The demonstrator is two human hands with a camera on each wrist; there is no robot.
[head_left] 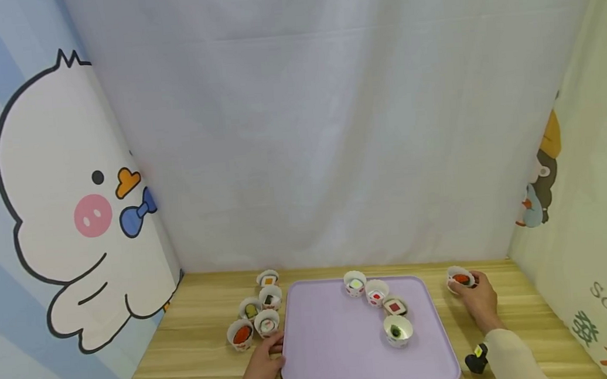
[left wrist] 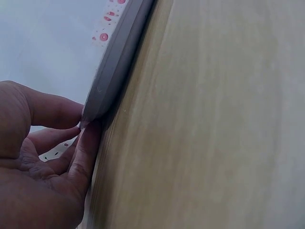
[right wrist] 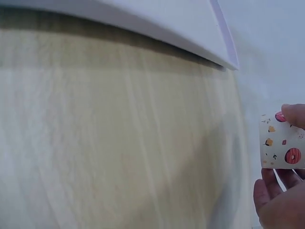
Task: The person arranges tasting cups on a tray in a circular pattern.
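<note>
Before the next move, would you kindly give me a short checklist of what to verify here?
1. Right hand grip: ok, thumb and fingers hold a cup with red contents.
2. Held cup apart from the tray: ok, it is to the tray's right.
3. Left hand placement: ok, at the tray's left edge.
4. Firmness of that hand's hold: cannot tell.
5. A free hand: not ok, both are occupied.
6. Cup with a red square upright: cannot tell, partly hidden behind the front cup.
</note>
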